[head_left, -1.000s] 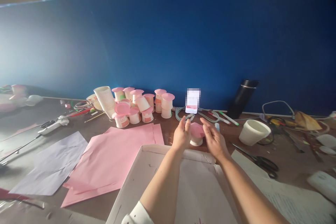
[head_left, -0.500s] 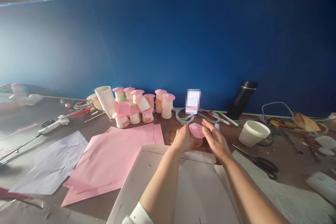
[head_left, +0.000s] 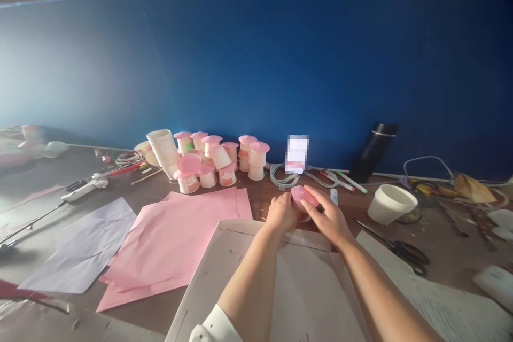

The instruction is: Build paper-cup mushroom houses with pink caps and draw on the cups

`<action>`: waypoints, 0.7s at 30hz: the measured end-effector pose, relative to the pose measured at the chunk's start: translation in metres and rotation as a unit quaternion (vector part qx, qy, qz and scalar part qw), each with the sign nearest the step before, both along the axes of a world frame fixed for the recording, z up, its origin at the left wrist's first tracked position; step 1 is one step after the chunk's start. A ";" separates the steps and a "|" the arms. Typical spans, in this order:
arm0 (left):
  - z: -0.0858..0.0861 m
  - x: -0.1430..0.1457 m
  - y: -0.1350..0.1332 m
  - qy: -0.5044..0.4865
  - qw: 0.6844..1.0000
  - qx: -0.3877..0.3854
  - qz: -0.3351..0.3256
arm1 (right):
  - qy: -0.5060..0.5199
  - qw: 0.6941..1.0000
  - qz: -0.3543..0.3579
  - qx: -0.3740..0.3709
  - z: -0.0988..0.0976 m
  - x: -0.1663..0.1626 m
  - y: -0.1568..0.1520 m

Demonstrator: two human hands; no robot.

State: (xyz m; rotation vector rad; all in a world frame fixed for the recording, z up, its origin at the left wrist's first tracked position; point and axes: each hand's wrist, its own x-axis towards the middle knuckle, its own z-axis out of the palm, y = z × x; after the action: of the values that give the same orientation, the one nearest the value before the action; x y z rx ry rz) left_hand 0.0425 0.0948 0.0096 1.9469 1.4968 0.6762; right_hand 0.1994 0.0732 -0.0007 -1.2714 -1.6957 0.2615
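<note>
A small white paper cup with a pink paper cap (head_left: 303, 195) stands on the brown table just past a white cardboard tray (head_left: 224, 256). My left hand (head_left: 281, 212) is wrapped round the cup's left side, fingers curled. My right hand (head_left: 328, 216) grips it from the right, its fingers lying over the pink cap. The cup's body is mostly hidden between the two hands.
Several finished pink-capped cups (head_left: 218, 157) and a stack of white cups (head_left: 162, 150) stand at the blue wall. Pink paper sheets (head_left: 180, 240) and a white sheet (head_left: 80, 251) lie left. A white cup (head_left: 390, 203), scissors (head_left: 404, 251), a black flask (head_left: 372, 150) and cables lie right.
Both hands were apart and open on either side of the capped cup; they have closed in and now hold it, the right fingers over the cap.
</note>
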 end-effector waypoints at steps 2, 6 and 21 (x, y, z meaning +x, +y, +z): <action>-0.001 0.000 0.000 0.002 1.000 0.006 -0.001 | -0.017 0.999 0.000 0.034 0.000 0.000 0.002; -0.001 0.000 0.000 0.000 1.000 0.020 -0.013 | -0.098 0.990 -0.019 0.096 0.004 -0.003 0.002; -0.007 -0.003 -0.001 -0.023 0.999 0.031 -0.024 | -0.231 0.970 -0.056 0.057 0.003 -0.008 -0.002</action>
State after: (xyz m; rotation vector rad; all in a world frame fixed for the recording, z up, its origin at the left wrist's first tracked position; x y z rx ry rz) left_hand 0.0393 0.0942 0.0030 1.9936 1.4120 0.7493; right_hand 0.1914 0.0710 0.0026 -1.4094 -1.9828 -0.2161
